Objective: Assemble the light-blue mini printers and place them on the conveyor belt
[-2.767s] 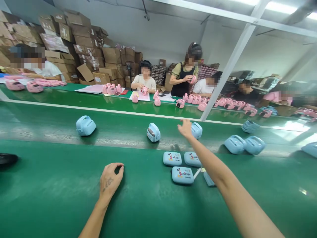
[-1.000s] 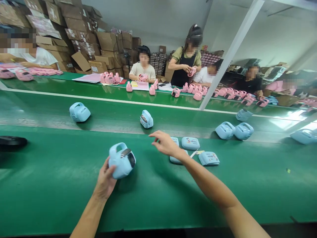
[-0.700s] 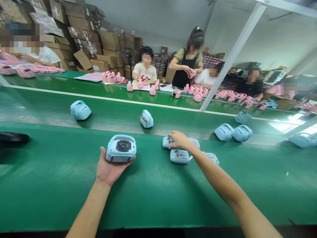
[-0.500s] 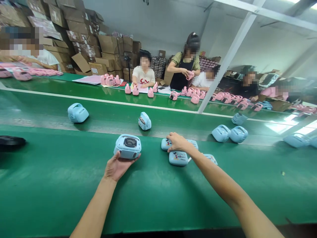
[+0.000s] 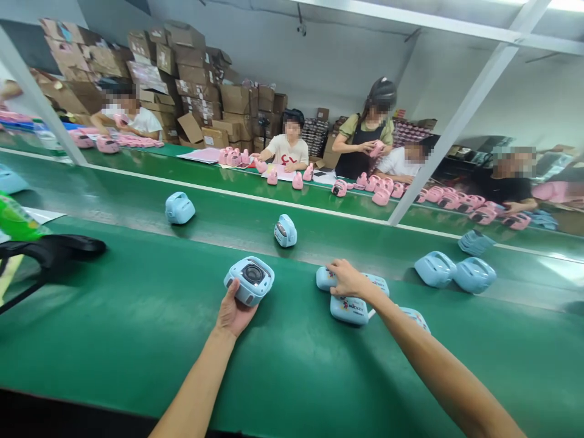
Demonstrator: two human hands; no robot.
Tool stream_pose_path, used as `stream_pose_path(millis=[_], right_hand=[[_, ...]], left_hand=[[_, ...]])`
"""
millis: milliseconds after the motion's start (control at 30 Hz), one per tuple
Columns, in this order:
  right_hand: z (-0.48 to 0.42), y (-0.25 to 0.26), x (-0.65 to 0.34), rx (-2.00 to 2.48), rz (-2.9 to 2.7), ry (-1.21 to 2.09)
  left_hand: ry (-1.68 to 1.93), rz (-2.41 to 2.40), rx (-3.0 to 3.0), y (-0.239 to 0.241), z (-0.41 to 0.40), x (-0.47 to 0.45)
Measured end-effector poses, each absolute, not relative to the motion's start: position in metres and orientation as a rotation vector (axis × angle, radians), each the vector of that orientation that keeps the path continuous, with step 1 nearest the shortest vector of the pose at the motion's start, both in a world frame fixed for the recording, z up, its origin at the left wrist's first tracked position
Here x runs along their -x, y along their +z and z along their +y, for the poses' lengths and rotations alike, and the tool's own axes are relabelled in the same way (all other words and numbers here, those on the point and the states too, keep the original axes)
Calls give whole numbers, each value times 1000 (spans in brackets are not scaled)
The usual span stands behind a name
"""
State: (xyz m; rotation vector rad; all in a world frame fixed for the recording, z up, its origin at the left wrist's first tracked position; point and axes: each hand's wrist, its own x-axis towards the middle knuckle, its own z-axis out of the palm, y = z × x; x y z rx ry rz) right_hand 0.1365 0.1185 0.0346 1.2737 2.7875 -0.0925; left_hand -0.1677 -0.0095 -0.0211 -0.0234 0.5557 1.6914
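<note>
My left hand (image 5: 233, 313) holds a light blue speaker-like device (image 5: 249, 280) from below, its round grille facing me, just above the green bench (image 5: 137, 328). My right hand (image 5: 347, 278) rests on a small group of light blue cover plates (image 5: 349, 309) printed with a cartoon mouse, fingers curled over the far left plate (image 5: 325, 278). Whether it grips that plate I cannot tell.
More blue devices (image 5: 179, 208) (image 5: 285, 231) (image 5: 435, 269) lie on the conveyor belt beyond. A black tool (image 5: 55, 249) lies at the left. Across the belt, several people handle pink devices (image 5: 378, 196). Stacked cardboard boxes (image 5: 196, 91) fill the back.
My right hand fetched a blue device from the belt and my left hand took it and turned its grille toward me. My right hand then settled on the cover plates. The view has shifted left.
</note>
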Motion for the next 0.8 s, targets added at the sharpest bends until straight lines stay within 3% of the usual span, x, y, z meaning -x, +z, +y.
stream_pose_path(millis=[333, 567, 667, 800], right_hand=[[112, -18, -138, -1348, 2891, 36], [117, 16, -139, -1588, 2988, -133], [117, 37, -129, -1789, 3079, -602], [105, 42, -98, -1633, 2788, -2073]], left_hand=[[1703, 608, 101, -24, -14, 155], [1713, 645, 75, -16, -14, 155], [1710, 679, 81, -14, -13, 156], [1719, 689, -7, -15, -13, 155]])
